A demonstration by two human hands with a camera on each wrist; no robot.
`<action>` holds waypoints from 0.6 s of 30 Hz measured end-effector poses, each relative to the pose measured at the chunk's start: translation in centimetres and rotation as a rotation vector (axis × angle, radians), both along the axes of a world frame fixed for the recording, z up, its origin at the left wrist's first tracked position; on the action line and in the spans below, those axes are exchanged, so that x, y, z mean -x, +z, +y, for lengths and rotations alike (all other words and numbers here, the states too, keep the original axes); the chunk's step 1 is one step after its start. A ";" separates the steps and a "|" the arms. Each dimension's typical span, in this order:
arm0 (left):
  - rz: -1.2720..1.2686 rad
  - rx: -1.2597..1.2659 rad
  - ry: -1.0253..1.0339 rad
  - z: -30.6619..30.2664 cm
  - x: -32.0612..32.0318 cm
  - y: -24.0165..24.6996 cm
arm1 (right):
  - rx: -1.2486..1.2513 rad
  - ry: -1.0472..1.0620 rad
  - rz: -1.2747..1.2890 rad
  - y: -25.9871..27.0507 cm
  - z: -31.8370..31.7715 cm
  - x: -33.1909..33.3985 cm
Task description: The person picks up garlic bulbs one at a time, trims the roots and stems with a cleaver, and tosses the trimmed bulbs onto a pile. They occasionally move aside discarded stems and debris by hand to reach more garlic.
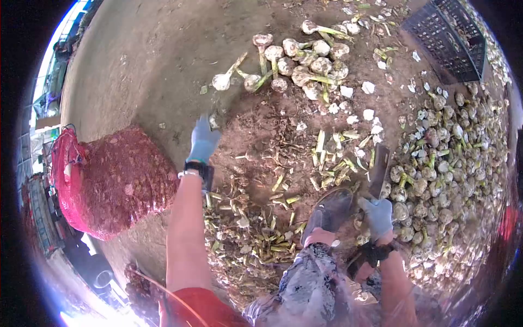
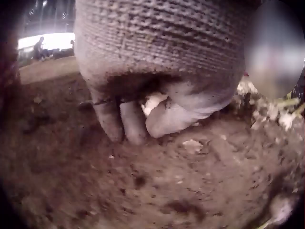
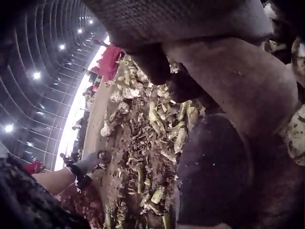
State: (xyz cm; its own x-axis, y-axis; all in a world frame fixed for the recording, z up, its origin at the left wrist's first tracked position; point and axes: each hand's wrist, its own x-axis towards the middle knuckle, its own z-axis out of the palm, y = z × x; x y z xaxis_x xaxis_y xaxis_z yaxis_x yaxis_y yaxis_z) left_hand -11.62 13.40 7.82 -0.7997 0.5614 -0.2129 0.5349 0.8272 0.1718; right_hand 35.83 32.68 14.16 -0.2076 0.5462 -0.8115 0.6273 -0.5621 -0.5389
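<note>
My gloved left hand reaches down to the bare soil left of the scraps. Its thumb and fingers pinch a small pale garlic bulb, mostly hidden behind them. My gloved right hand grips a knife, its broad dark blade pointing forward beside the shoe. In the right wrist view this hand fills the upper right, its knife not distinguishable. Right of the blade lies a big heap of garlic bulbs. Trimmed garlic with green stalks is piled ahead of both hands.
A full red mesh sack lies at the left. At the back right, a dark plastic crate stands tilted. Cut stalks and papery skins litter the soil around my shoe.
</note>
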 end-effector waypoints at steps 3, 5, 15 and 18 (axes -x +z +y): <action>-0.602 -0.468 0.323 2.1 -6.4 3.6 | 0.067 -0.138 0.128 1.7 -0.1 2.8; -0.949 -0.794 0.425 2.7 -11.4 5.6 | 0.051 -0.054 0.163 1.6 -0.2 4.0; -0.758 -0.622 -0.341 4.0 -21.6 8.5 | -0.863 1.180 0.037 6.5 -0.5 10.5; -0.873 -0.678 -0.142 4.5 -22.6 9.3 | -0.909 1.207 0.043 6.6 -0.3 9.9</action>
